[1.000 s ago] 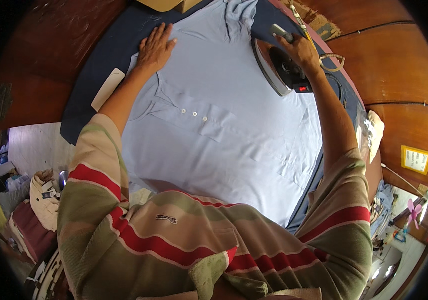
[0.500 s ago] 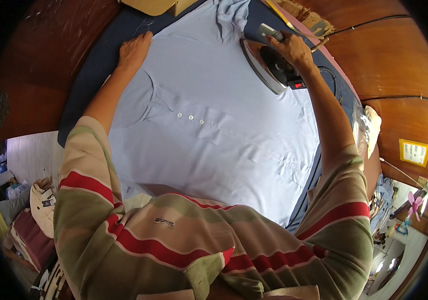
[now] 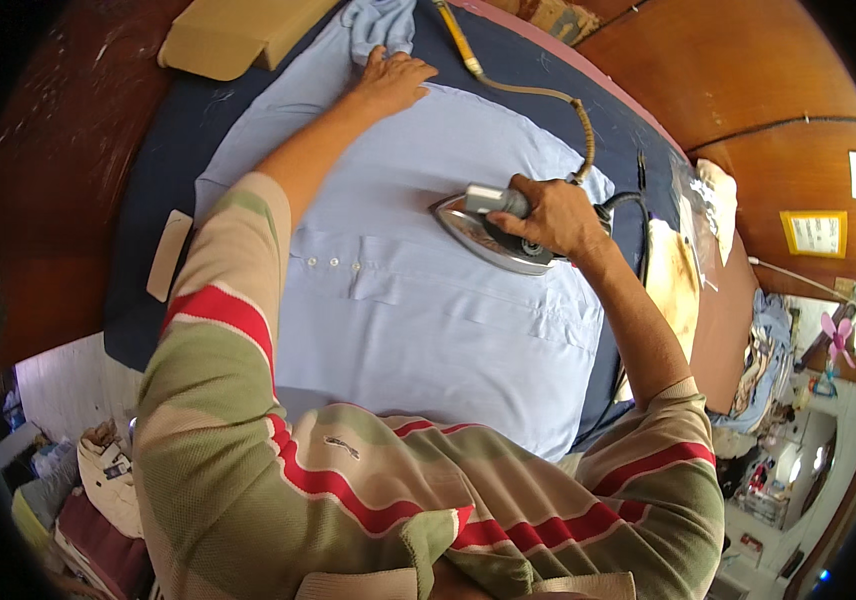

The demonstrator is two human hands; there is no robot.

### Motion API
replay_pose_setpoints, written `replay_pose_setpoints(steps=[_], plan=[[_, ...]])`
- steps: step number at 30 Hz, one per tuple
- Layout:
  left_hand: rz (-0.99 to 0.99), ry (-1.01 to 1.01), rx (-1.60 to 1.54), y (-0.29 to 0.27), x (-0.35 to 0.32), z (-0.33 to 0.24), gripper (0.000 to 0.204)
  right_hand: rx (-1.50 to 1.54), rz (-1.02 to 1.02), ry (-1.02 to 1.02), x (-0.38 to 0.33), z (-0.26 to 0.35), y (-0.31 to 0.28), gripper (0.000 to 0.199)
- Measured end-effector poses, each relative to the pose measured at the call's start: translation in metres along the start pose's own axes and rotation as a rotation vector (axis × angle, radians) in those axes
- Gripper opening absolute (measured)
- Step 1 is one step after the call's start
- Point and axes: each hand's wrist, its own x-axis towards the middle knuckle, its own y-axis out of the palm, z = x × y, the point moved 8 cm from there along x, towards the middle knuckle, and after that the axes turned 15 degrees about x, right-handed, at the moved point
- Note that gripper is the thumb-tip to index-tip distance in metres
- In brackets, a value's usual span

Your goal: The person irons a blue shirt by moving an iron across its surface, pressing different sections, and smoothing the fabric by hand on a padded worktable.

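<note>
A light blue shirt [image 3: 428, 340] with a row of small white buttons lies spread on a dark navy cloth-covered surface. My right hand [image 3: 553, 220] is wrapped round the handle of a steam iron [image 3: 488, 243], whose metal soleplate rests on the shirt to the right of the buttons. At the far side my left hand [image 3: 388, 85] lies on the shirt beside a bunched sleeve [image 3: 385, 25], fingers apart. My left forearm hides part of the collar end.
A brown hose [image 3: 538, 92] and a black cord run to the iron. A cardboard box [image 3: 218, 40] sits far left, a pale flat strip [image 3: 169, 255] at the left edge. A scorched cream cloth [image 3: 672, 290] lies right. Wooden panels [image 3: 763, 75] rise behind.
The iron in my right hand has come nearer and to the left, toward the buttons. My left hand has left the shirt's edge and moved right, to the bunched sleeve.
</note>
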Motion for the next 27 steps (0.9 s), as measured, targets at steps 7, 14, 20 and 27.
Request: replay_pose_setpoints(steps=[7, 14, 20, 27], plan=[[0.455, 0.11, -0.115, 0.025, 0.035, 0.003, 0.018, 0.116, -0.395, 0.394, 0.023, -0.127, -0.073, 0.062], [0.633, 0.087, -0.15, 0.045, 0.05, 0.016, 0.02, 0.079, -0.301, 0.14, 0.062, -0.099, -0.065, 0.066], [0.579, 0.201, -0.032, 0.027, 0.048, 0.021, 0.024, 0.013, -0.284, 0.011, 0.097, -0.065, -0.062, 0.064], [0.509, 0.185, -0.068, 0.024, 0.047, 0.034, 0.021, -0.016, -0.259, -0.133, 0.126, -0.019, -0.046, 0.06]])
